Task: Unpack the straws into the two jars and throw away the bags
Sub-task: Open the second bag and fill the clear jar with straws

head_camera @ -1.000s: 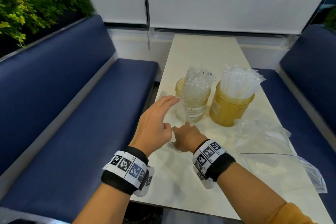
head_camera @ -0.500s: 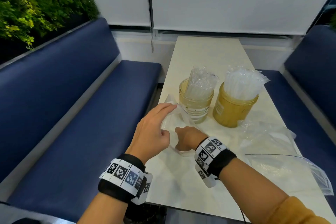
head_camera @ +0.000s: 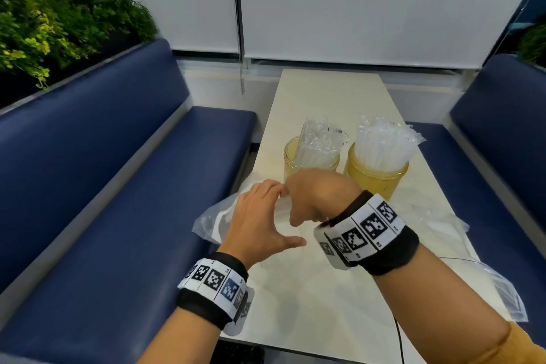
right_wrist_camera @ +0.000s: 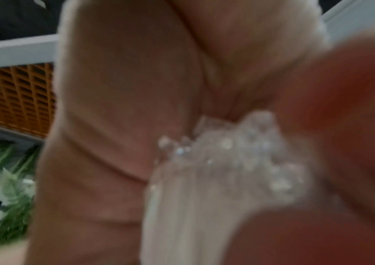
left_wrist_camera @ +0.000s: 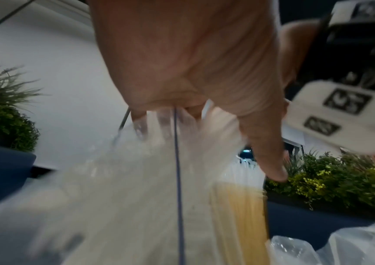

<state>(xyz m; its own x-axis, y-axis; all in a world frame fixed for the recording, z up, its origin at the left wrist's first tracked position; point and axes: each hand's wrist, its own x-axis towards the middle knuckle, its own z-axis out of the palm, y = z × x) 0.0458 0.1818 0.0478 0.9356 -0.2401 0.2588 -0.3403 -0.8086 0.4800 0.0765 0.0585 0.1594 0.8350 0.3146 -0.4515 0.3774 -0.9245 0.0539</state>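
Note:
An empty clear plastic bag [head_camera: 211, 217] hangs over the table's left edge. My right hand [head_camera: 319, 195] is raised in front of the clear jar [head_camera: 291, 162] and grips the bag's crumpled top; in the right wrist view the bag [right_wrist_camera: 227, 170] is bunched between thumb and fingers. My left hand [head_camera: 260, 216] touches the bag beside it, fingers stretched forward and thumb spread wide and free. The left wrist view is blurred, with plastic [left_wrist_camera: 159, 161] over the fingertips. Wrapped straws [head_camera: 319, 139] stand in the clear jar. More straws [head_camera: 384, 148] fill the amber jar [head_camera: 375, 183].
Two more clear bags lie on the table's right side, one crumpled [head_camera: 437, 227] and one flat [head_camera: 502, 292] near the right edge. Blue benches [head_camera: 118, 186] flank the narrow white table [head_camera: 325, 97]. Plants [head_camera: 44, 23] stand behind the left bench. A thin cable [head_camera: 399, 340] runs off the near edge.
My right hand has risen from the tabletop to in front of the clear jar, pulling the bag up with it. My left hand has shifted right, close against it.

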